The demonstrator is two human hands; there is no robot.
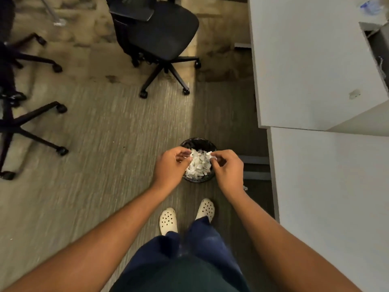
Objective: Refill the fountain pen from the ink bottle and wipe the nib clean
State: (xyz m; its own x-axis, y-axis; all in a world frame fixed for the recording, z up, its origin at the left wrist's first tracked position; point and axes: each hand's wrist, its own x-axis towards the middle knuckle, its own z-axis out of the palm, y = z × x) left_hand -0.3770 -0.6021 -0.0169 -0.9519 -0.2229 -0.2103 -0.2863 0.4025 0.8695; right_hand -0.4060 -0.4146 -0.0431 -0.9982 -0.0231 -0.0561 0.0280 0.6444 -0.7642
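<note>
I stand over a small black waste bin (197, 141) on the floor, filled with several white paper scraps (199, 167). Both hands hover above it, close together. My right hand (228, 170) pinches a white paper scrap (211, 154) between thumb and forefinger. My left hand (171, 165) has its fingers curled, with a tiny white bit at the fingertips. No fountain pen and no ink bottle is in view.
A white desk (328, 186) runs along the right, with a second white desk (305, 60) behind it. A black office chair (162, 32) stands ahead, and other chair bases (25, 123) sit at the left. My feet in white clogs (168, 221) are just behind the bin.
</note>
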